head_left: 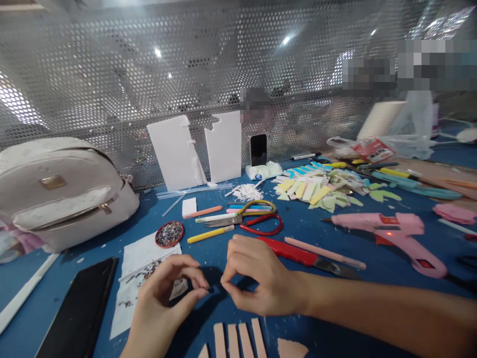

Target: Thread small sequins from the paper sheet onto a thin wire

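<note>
My left hand (pixel 169 293) pinches thumb and fingertips together, with a tiny dark speck at their tips that is too small to name. Facing it a short gap away, my right hand (pixel 257 276) is also closed in a pinch; whatever it holds, if anything, is hidden. Below the hands lie several peach-coloured strips (pixel 233 340) and a curved peach piece (pixel 292 348). Partly behind my left hand is a white paper sheet (pixel 126 258) scattered with small dark beads or sequins. A red round dish (pixel 169 234) full of multicoloured bits sits at its top edge.
Scissors (pixel 261 214), markers (pixel 210 233) and a red-handled cutter (pixel 294 251) lie beyond my hands. A pink glue gun (pixel 391 233) with a lit orange light rests right. Phone (pixel 78 308) and white backpack (pixel 63 194) stand left. Paper scraps (pixel 313 186) and white boards (pixel 177 151) are farther back.
</note>
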Action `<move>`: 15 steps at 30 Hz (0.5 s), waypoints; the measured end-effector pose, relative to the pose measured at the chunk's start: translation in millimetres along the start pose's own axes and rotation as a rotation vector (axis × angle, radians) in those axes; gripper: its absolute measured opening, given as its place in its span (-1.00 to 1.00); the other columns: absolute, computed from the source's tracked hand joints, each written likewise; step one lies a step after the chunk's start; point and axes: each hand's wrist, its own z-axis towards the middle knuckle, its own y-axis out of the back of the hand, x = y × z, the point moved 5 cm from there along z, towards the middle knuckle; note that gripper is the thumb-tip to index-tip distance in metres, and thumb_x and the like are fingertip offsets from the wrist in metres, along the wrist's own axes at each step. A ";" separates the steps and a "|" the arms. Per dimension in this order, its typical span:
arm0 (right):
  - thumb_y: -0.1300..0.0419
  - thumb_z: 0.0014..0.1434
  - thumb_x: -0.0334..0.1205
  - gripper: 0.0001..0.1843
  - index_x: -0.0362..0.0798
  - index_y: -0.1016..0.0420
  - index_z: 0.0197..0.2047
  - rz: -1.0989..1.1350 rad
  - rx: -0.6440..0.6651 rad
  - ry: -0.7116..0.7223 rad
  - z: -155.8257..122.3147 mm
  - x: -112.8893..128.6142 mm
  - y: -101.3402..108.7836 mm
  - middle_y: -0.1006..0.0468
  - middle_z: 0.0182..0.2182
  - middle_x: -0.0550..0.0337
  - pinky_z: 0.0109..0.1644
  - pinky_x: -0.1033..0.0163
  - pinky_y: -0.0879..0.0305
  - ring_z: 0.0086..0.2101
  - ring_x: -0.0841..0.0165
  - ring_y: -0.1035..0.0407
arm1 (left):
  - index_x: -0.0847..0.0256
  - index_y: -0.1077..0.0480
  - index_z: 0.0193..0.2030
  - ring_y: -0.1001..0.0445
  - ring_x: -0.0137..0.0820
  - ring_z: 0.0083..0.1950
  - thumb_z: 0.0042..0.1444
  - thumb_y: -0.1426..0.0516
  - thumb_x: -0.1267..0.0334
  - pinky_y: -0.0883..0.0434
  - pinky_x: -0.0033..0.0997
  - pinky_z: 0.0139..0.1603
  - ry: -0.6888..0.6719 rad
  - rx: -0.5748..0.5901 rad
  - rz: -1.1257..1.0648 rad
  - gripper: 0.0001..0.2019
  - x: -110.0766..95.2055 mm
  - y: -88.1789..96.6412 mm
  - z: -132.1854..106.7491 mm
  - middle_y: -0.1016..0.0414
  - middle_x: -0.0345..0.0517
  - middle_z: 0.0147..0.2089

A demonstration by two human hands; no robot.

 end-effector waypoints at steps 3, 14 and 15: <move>-0.11 0.11 -0.48 -0.88 -0.08 -0.32 -0.39 0.003 0.004 0.009 -0.1 0.3 -0.3 -0.30 -0.48 0.25 -0.39 0.27 -0.05 -0.44 0.41 -0.18 | 0.07 -0.41 -0.17 -0.48 -0.45 -0.32 0.04 -0.25 0.43 -0.42 -0.52 -0.26 0.001 -0.008 0.013 -0.76 0.0 -0.2 -0.5 -0.57 -0.31 -0.39; -0.12 0.13 -0.46 -0.89 -0.08 -0.34 -0.38 -0.028 0.033 0.009 -0.7 0.5 -1.8 -0.32 -0.46 0.24 -0.38 0.27 -0.05 -0.43 0.40 -0.19 | 0.10 -0.44 -0.23 -0.50 -0.42 -0.31 0.02 -0.24 0.43 -0.43 -0.49 -0.21 -0.051 -0.038 0.138 -0.81 -6.1 -3.1 -3.2 -0.56 -0.28 -0.38; -0.12 0.13 -0.45 -0.89 -0.08 -0.34 -0.39 -0.035 0.038 0.013 -0.6 0.7 -2.1 -0.31 -0.47 0.24 -0.39 0.27 -0.05 -0.43 0.40 -0.19 | 0.11 -0.44 -0.24 -0.50 -0.42 -0.30 0.02 -0.24 0.43 -0.44 -0.49 -0.21 -0.060 -0.039 0.153 -0.82 -6.8 -3.5 -3.5 -0.55 -0.28 -0.38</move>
